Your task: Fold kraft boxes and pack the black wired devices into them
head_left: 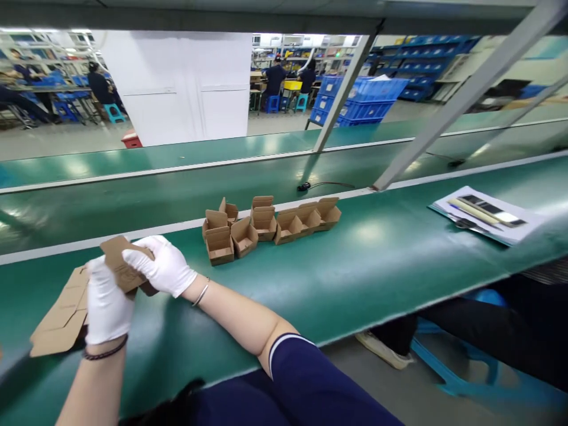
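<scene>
Both my hands wear white gloves and grip one small brown cardboard box blank above the green bench. My right hand wraps over its top and right side. My left hand holds it from below on the left. Under my left hand lies a stack of flat cardboard blanks. Further back, several folded open little cartons stand in a cluster near the bench's white strip.
A clipboard with papers and tools lies at the right of the bench. A black cable rests on the green conveyor behind. A seated person's legs show at the right. Blue crates and other workers are far behind.
</scene>
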Available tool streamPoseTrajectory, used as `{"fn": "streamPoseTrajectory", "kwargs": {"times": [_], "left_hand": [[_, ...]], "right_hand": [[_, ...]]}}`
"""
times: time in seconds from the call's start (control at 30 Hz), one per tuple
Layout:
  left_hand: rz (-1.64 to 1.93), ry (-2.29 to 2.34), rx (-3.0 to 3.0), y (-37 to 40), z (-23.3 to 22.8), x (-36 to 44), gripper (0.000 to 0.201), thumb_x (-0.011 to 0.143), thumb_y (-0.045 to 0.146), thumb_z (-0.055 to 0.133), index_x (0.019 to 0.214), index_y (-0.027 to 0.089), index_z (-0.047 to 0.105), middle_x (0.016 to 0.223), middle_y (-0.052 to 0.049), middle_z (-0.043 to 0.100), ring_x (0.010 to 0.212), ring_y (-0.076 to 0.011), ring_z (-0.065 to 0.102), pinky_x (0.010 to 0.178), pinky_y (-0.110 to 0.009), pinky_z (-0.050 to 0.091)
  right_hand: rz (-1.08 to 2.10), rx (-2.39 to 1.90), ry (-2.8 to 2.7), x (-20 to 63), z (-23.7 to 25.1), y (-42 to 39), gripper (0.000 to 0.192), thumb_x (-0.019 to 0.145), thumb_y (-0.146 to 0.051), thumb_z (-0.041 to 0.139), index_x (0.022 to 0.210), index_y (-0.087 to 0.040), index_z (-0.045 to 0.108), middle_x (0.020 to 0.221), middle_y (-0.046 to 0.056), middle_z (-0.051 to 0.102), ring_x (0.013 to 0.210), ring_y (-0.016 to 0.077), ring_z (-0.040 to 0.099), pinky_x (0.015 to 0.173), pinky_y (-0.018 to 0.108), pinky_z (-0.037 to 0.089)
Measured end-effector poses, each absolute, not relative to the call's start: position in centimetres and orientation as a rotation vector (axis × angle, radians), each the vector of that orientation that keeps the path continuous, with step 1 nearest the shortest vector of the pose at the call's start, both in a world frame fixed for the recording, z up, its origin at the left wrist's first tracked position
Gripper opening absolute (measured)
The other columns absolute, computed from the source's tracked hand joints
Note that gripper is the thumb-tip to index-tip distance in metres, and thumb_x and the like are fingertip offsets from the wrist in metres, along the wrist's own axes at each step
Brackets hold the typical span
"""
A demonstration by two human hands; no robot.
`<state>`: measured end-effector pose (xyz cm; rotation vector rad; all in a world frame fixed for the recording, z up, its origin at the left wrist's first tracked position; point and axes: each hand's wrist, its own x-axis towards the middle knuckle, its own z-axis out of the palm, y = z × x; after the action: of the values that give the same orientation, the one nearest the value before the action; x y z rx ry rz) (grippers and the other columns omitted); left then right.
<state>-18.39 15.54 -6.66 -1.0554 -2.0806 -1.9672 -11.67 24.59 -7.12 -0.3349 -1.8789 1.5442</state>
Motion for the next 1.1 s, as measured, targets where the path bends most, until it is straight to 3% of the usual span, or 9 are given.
{"fn": "streamPoseTrajectory", "kwargs": {"times": [0.1, 0.27, 0.47, 0.57, 0.67, 0.77, 0.87, 1.0, 1.1], "left_hand": [[-1.99, -2.076, -0.668, 16.1, -7.8, -17.4, 0.036, 0.089, 0.055, 0.057, 0.085, 0.022, 0.069, 0.086, -0.004, 0.074, 0.087, -0.0263, 0.071, 0.088, -0.045, 0.059], [-1.858, -1.896, -0.75, 16.1, -7.6, -16.9, 0.017, 0.085, 0.033, 0.061, 0.091, 0.018, 0.068, 0.124, -0.01, 0.07, 0.119, -0.0254, 0.064, 0.108, -0.042, 0.047], [-1.75, -1.879, -0.922, 16.0, -7.7, -17.0, 0.042, 0.098, 0.039, 0.044, 0.068, 0.018, 0.064, 0.111, -0.01, 0.074, 0.107, -0.0234, 0.069, 0.1, -0.041, 0.052], [-1.68, -1.849, -1.105, 15.6, -8.0, -17.3, 0.035, 0.095, 0.049, 0.054, 0.091, 0.018, 0.069, 0.129, -0.013, 0.066, 0.117, -0.0258, 0.065, 0.101, -0.041, 0.053], [-1.518, -1.734, -1.167, 15.3, -8.1, -17.8, 0.071, 0.082, 0.057, 0.071, 0.14, 0.024, 0.048, 0.157, -0.019, 0.038, 0.128, -0.0305, 0.058, 0.1, -0.042, 0.054], [-1.344, -1.629, -1.01, 15.1, -8.2, -18.2, 0.089, 0.085, 0.058, 0.067, 0.156, 0.027, 0.021, 0.162, -0.022, 0.024, 0.131, -0.0311, 0.055, 0.103, -0.044, 0.052], [-1.294, -1.639, -0.916, 14.8, -8.3, -18.2, 0.079, 0.093, 0.052, 0.059, 0.157, 0.026, 0.022, 0.159, -0.021, 0.03, 0.132, -0.0305, 0.054, 0.107, -0.044, 0.049], [-1.373, -1.736, -0.817, 14.5, -9.0, -18.0, 0.069, 0.098, 0.043, 0.054, 0.158, 0.023, 0.023, 0.154, -0.019, 0.041, 0.14, -0.0295, 0.047, 0.115, -0.043, 0.042], [-1.464, -1.745, -0.772, 14.5, -9.7, -17.6, 0.071, 0.099, 0.042, 0.052, 0.159, 0.023, 0.018, 0.157, -0.02, 0.037, 0.14, -0.0287, 0.048, 0.115, -0.043, 0.042]], "right_hand": [[1.39, -0.316, -1.882, -11.5, -7.4, 24.3, 0.034, 0.096, -0.05, 0.054, 0.079, -0.024, 0.066, 0.096, 0.003, 0.07, 0.101, 0.0168, 0.063, 0.096, 0.029, 0.049], [1.358, -0.303, -1.761, -11.4, -7.6, 23.8, 0.023, 0.094, -0.042, 0.052, 0.102, -0.024, 0.064, 0.115, 0.005, 0.069, 0.11, 0.0162, 0.063, 0.102, 0.03, 0.048], [1.224, -0.156, -1.795, -11.0, -7.7, 24.6, 0.03, 0.096, -0.04, 0.044, 0.078, -0.023, 0.062, 0.1, 0.008, 0.07, 0.098, 0.0192, 0.066, 0.095, 0.034, 0.052], [1.292, -0.13, -1.668, -11.1, -8.1, 24.9, 0.031, 0.096, -0.047, 0.047, 0.086, -0.023, 0.063, 0.108, 0.009, 0.069, 0.105, 0.0202, 0.065, 0.099, 0.037, 0.05], [1.531, -0.297, -1.362, -11.6, -8.5, 25.1, 0.043, 0.094, -0.06, 0.047, 0.112, -0.023, 0.06, 0.127, 0.011, 0.062, 0.118, 0.0213, 0.061, 0.097, 0.038, 0.052], [2.125, -0.385, -1.157, -12.2, -8.5, 25.1, 0.056, 0.091, -0.072, 0.043, 0.113, -0.022, 0.058, 0.116, 0.01, 0.066, 0.102, 0.0202, 0.066, 0.069, 0.029, 0.057], [2.662, -0.131, -0.975, -12.4, -8.1, 24.9, 0.049, 0.091, -0.067, 0.049, 0.116, -0.026, 0.059, 0.112, 0.006, 0.069, 0.092, 0.0175, 0.068, 0.057, 0.024, 0.055], [2.805, -0.05, -0.774, -12.3, -7.7, 23.9, 0.034, 0.092, -0.05, 0.06, 0.118, -0.028, 0.061, 0.123, 0.001, 0.067, 0.098, 0.0098, 0.066, 0.062, 0.014, 0.055], [2.845, -0.086, -0.877, -12.4, -8.0, 23.1, 0.043, 0.093, -0.058, 0.055, 0.121, -0.026, 0.062, 0.127, 0.003, 0.066, 0.101, 0.0117, 0.066, 0.063, 0.016, 0.057]]}}
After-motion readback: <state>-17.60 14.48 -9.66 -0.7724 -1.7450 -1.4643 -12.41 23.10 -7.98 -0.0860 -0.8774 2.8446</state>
